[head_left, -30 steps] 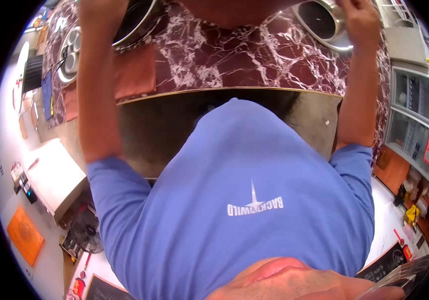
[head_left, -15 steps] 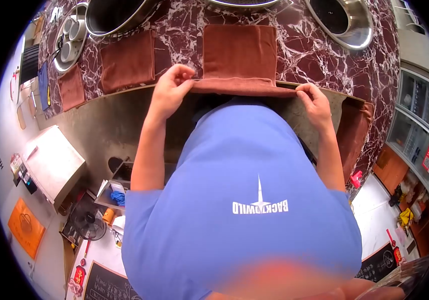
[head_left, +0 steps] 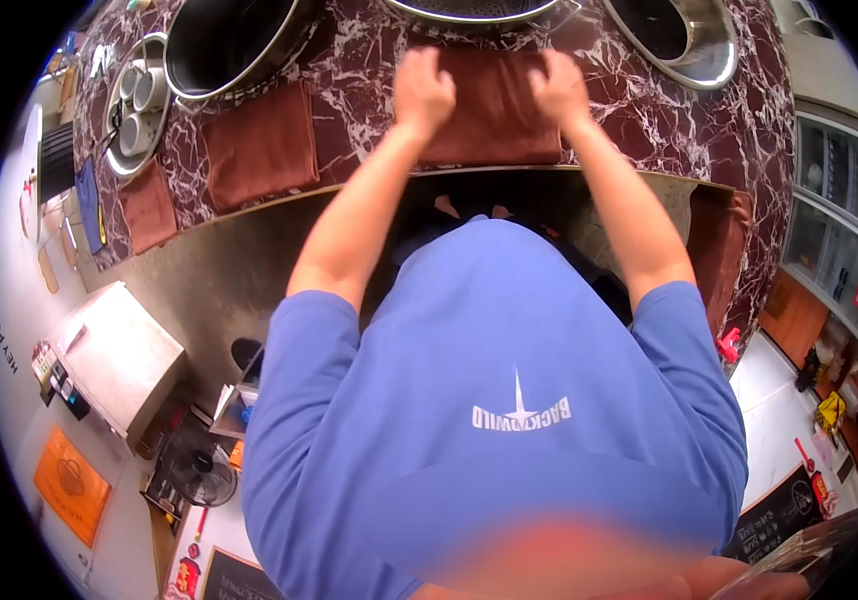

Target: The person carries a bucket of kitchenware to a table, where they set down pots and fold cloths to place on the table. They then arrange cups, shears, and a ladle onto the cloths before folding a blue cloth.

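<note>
A brown cloth (head_left: 494, 115) lies on the marbled dark red counter, its near edge close to the counter's front edge. At its far left corner is my left hand (head_left: 424, 92), with curled fingers closed on the cloth. My right hand (head_left: 559, 90) is closed in the same way at the far right corner. Both hands are slightly blurred, and the fingertips are partly hidden. Between the hands the cloth looks flat, with soft creases.
Left of it lie a folded brown cloth (head_left: 261, 145) and a smaller one (head_left: 149, 207). Another brown cloth (head_left: 719, 250) drapes at the right. Large pots (head_left: 234, 45) line the back, with a tray of white cups (head_left: 137, 100) at far left. A metal basin (head_left: 714, 55) stands back right.
Both hands have moved away from my body, from the near edge to the far end of the cloth. The flap once held at the counter edge now lies on the counter.
</note>
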A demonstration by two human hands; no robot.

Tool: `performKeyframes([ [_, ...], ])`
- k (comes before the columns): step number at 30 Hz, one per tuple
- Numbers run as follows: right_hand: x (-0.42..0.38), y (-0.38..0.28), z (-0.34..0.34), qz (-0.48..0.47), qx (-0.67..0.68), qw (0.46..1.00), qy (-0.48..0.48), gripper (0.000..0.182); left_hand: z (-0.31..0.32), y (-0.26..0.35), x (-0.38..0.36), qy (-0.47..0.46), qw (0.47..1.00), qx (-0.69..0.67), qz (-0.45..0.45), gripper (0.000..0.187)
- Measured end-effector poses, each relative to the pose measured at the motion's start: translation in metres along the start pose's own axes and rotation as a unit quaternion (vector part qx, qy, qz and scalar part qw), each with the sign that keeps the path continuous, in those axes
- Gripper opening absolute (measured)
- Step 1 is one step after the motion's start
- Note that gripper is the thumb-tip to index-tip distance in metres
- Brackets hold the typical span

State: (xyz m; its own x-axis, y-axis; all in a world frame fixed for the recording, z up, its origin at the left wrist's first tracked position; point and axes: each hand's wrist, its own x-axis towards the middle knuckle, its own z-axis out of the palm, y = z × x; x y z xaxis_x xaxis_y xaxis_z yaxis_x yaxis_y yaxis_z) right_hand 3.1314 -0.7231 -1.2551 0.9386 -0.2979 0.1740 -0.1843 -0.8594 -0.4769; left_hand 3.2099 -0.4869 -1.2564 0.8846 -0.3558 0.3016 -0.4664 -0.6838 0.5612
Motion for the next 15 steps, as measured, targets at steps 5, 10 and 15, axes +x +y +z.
performKeyframes([
  [5, -0.074, -0.04, 0.014, -0.041, -0.147, 0.982, -0.115, 0.071, 0.022, 0.007, -0.054, -0.159, 0.976, 0.139, 0.054, 0.068],
  [10, -0.081, -0.035, 0.014, -0.03, -0.158, 0.979, -0.127, 0.072, 0.012, 0.014, -0.056, -0.181, 0.962, 0.202, 0.02, 0.07],
  [15, -0.086, -0.028, 0.009, -0.027, -0.086, 0.991, -0.102, 0.07, 0.012, 0.015, -0.063, -0.187, 0.958, 0.216, 0.022, 0.071],
])
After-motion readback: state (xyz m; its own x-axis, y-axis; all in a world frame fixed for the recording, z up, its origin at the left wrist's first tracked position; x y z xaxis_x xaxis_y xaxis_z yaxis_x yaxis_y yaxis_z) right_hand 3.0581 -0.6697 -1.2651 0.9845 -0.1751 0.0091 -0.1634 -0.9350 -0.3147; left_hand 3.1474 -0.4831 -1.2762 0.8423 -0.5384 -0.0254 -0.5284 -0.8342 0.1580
